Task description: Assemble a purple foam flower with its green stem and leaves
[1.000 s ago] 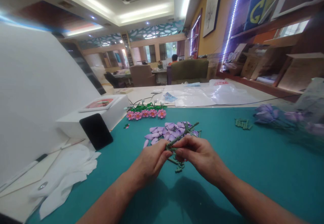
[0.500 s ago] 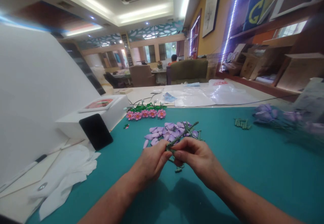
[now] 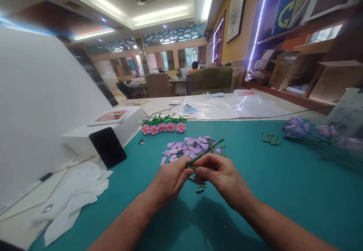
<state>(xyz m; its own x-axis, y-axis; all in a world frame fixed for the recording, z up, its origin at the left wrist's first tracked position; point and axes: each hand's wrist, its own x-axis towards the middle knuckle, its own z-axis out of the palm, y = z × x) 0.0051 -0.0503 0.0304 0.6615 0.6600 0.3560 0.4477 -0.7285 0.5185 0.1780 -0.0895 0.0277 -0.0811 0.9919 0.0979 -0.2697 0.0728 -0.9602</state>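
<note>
Between my two hands is a green toy flower stem point(image 3: 202, 155), slanting up to the right with small side leaves near its far end. My left hand point(image 3: 172, 177) pinches its lower end between thumb and fingers. My right hand point(image 3: 218, 173) is closed on the same end, thumb and forefinger almost touching the left hand's fingertips. Whether a smaller piece sits between the fingertips is hidden. Just beyond the hands lies a pile of purple petal pieces point(image 3: 191, 147). Small green parts point(image 3: 200, 188) lie on the mat below the stem.
Pink toy flowers point(image 3: 163, 128) lie in a row at the mat's back left. A black tablet point(image 3: 107, 147) leans against a white box point(image 3: 133, 122). At the right are purple flowers point(image 3: 296, 127) and green pieces point(image 3: 270, 138). Crumpled white paper point(image 3: 76, 190) covers the left edge.
The stem has tipped slightly, its far end a little lower and farther right. Both hands keep their grip in almost the same place.
</note>
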